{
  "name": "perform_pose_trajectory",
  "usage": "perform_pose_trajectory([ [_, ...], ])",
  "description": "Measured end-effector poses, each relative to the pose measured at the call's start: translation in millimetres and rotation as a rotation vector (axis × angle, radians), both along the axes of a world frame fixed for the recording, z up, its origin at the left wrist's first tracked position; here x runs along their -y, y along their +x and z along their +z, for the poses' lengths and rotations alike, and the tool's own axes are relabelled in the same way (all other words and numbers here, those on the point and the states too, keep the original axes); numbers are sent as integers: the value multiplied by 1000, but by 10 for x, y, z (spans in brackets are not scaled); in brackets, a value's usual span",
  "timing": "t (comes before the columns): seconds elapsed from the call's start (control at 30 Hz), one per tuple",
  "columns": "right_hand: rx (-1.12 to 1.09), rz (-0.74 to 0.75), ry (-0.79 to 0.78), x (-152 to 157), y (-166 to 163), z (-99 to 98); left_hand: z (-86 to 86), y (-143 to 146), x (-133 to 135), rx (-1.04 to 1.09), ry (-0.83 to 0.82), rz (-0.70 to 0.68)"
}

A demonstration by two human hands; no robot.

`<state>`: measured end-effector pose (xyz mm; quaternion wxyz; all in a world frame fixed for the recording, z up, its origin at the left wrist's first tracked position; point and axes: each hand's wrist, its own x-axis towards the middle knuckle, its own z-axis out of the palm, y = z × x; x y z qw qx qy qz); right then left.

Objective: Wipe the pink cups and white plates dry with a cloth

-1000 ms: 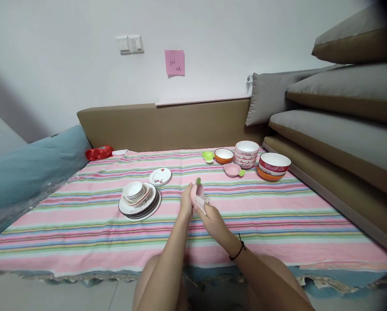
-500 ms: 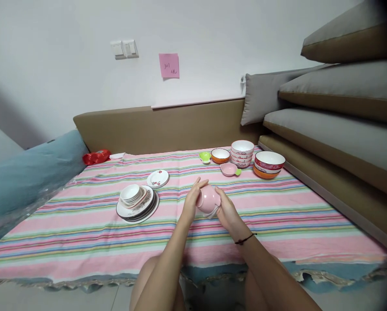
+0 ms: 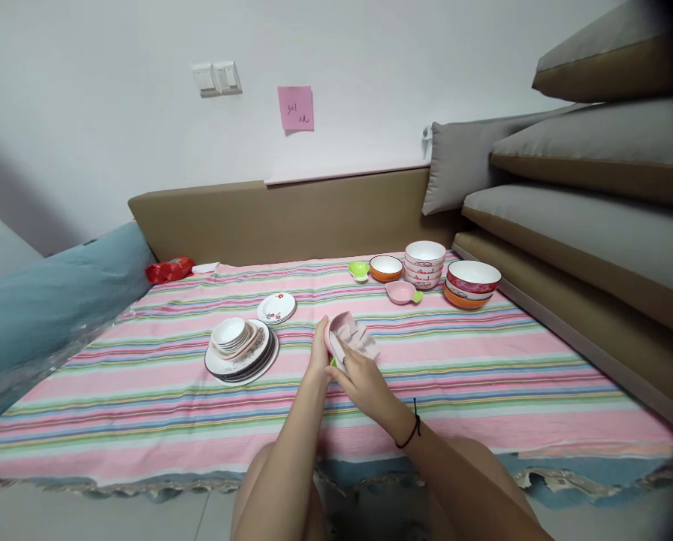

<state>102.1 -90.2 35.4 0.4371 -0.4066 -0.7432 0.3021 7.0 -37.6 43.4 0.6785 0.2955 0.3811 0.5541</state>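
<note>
Above the cloth-covered seat, my left hand (image 3: 318, 352) is closed around the outer side of a small pink bowl (image 3: 333, 324) with a green handle. The bowl is tipped on its side, its hollow toward the right. My right hand (image 3: 367, 385) grips a pale wiping cloth (image 3: 361, 340) and presses part of it against the inside of the bowl. Some of the cloth hangs out past the fingers. Beyond the hands lies another pink bowl (image 3: 400, 292) with a green handle.
Stacked plates (image 3: 240, 367) with small white bowls (image 3: 228, 330) on top stand left of my hands, near flowered plates (image 3: 276, 306). Behind are a green dish (image 3: 358, 270), an orange bowl (image 3: 386, 268) and two bowl stacks (image 3: 424, 272). Cushions (image 3: 590, 218) pile up at right.
The pink bowl has turned from showing its underside to showing its hollow, and moved slightly left. My right hand has shifted from the bowl's right side to its inside with the cloth.
</note>
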Motion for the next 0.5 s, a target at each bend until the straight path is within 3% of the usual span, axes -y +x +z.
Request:
perform_pose_trajectory([
  [0.13,-328,10,-355,14,-26,-12,-57,-40,-49,-349,241,154],
  [0.27,-833,54,-595,-21,76,87,-40,-86,-30,-539,432,128],
  [0.4,-1076,132,-664,-57,204,203,3,-81,24,-763,719,76],
  [0.5,-1076,189,-614,-72,216,213,10,-21,66,-781,792,94],
])
